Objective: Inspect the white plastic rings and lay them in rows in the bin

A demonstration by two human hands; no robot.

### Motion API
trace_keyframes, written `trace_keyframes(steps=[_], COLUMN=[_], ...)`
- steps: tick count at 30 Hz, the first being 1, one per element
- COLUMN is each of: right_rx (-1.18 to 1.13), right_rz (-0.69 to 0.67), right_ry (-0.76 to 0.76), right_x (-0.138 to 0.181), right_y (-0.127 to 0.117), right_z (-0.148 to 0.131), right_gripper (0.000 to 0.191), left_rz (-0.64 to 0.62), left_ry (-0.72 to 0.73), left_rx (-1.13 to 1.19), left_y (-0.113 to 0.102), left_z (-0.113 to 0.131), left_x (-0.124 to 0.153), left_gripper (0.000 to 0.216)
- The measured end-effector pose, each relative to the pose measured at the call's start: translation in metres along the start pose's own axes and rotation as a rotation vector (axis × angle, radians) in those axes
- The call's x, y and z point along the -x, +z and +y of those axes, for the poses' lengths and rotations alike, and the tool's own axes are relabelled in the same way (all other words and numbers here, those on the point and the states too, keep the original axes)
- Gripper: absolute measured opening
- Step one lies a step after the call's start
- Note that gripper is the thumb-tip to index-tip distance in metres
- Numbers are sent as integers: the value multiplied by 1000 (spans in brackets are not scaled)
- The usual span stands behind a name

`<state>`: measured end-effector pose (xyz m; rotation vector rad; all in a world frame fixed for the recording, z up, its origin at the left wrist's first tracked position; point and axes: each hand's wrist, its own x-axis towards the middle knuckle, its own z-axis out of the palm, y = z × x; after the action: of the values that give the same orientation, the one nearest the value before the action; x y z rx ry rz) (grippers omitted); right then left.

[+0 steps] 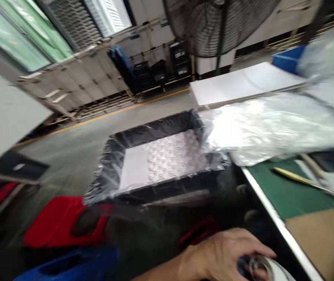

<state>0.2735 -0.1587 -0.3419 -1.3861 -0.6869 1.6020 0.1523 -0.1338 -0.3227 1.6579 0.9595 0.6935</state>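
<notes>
My left hand (227,251) reaches in from the bottom edge, its back turned up. Its fingers are closed around a white rounded thing (276,269) with a clear, ring-like rim; the lower part is cut off by the frame, so its kind does not show. The hand is beside the metal edge of a green-topped workbench (275,195). Ahead of it is a black crate (167,195) lined with clear plastic film. Inside the crate lie a pale flat sheet (134,166) and rows of small round clear pieces (169,156). My right hand is not in view.
Clear plastic bags (272,125) cover the bench's far end, beside a stack of white board (249,84). A yellow-handled tool (295,177) and brown cardboard (325,234) lie on the bench. Red (52,222) and blue stools (73,265) stand lower left; a large fan (219,23) stands behind.
</notes>
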Motion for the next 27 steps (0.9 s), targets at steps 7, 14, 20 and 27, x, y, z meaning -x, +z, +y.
trace_keyframes(steps=[7,14,20,27], right_rx=[-193,-282,-259,-310], right_rz=[-23,-83,24,59], right_ry=[-57,-94,-140,-91], right_x=[18,8,6,4], right_y=[-28,-33,-38,-35], right_z=[-29,-48,-50,-42], right_gripper=[41,31,32,27], left_rz=[51,-11,146,165], left_ry=[68,203,266,295], left_rx=[-5,-113,-256,-260], left_y=[-25,-34,-36,-33], left_z=[8,9,15,28], left_x=[-13,-33,-35,-35], left_gripper=[62,54,51,52])
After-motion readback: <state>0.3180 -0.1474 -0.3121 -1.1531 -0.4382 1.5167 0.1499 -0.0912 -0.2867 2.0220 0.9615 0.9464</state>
